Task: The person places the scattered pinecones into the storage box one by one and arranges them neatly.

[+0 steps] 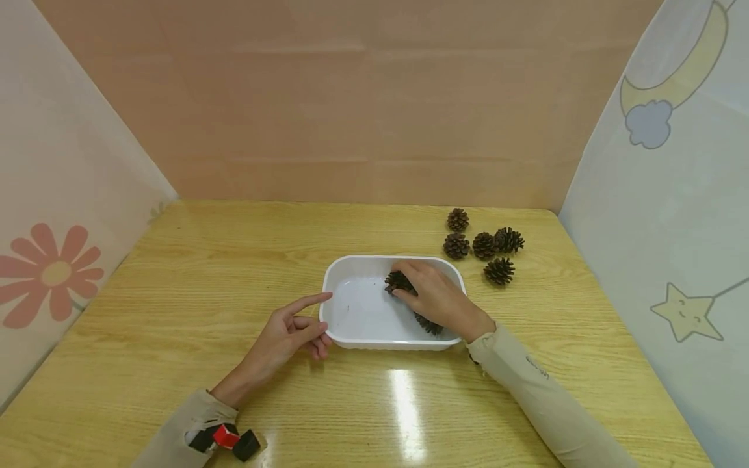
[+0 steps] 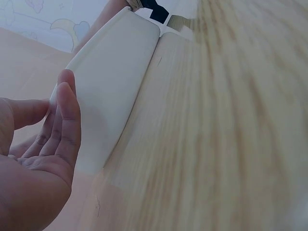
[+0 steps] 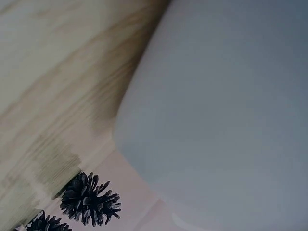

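Note:
In the head view a white tray (image 1: 365, 325) sits on the table. My right hand (image 1: 435, 296) reaches into its right half, fingers and thumb bent round a brown pine cone (image 1: 398, 283). Below that palm, another pine cone (image 1: 430, 324) lies partly hidden in the tray. At the left end, my left hand (image 1: 287, 335) touches the tray with its index finger and thumb at the rim. The left wrist view has the thumb at the rim and other fingers (image 2: 69, 113) along the outer wall. The right wrist view shows mostly the tray's outside (image 3: 216, 120).
Several pine cones (image 1: 484, 246) are grouped on the wooden table (image 1: 234, 260) behind the tray to the right. Two cones (image 3: 90, 199) also appear low in the right wrist view. A brown backdrop (image 1: 368, 130) stands behind, with patterned side panels (image 1: 661, 214).

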Motion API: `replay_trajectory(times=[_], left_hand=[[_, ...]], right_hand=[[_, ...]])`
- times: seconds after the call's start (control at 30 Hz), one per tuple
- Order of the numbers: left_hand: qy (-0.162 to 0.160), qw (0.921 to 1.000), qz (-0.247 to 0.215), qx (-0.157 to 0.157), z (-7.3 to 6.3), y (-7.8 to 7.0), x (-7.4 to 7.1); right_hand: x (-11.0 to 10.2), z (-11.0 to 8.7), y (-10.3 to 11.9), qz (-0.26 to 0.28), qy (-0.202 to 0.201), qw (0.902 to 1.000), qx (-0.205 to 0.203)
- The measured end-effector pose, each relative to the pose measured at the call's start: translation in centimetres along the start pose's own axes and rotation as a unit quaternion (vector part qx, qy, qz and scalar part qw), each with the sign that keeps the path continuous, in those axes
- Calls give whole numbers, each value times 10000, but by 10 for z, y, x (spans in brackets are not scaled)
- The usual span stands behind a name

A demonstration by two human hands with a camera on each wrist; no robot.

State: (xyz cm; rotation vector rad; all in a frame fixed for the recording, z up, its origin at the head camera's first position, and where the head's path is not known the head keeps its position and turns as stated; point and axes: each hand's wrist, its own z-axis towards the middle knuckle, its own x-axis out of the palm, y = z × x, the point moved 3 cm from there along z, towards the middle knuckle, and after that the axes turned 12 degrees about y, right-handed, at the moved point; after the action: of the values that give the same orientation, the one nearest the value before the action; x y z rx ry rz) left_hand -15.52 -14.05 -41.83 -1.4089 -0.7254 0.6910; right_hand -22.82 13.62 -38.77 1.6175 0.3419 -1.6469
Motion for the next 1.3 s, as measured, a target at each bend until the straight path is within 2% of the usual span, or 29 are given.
replay_trajectory(times=[0.63,0.83,0.97,1.3], left_hand=[[68,9999,32,97,0,1,0],[52,10000,28,61,1,1,0],[75,9998,65,153,2,0,0],[85,9998,110,158,1,0,-1]], right_hand=[[-1,-2,-2,-124,157,9998,28],[-9,-3,0,-417,240,9988,127],[-15,-4,0,-569,197,9980,188],[-26,-14,1,-466,58,9987,215]])
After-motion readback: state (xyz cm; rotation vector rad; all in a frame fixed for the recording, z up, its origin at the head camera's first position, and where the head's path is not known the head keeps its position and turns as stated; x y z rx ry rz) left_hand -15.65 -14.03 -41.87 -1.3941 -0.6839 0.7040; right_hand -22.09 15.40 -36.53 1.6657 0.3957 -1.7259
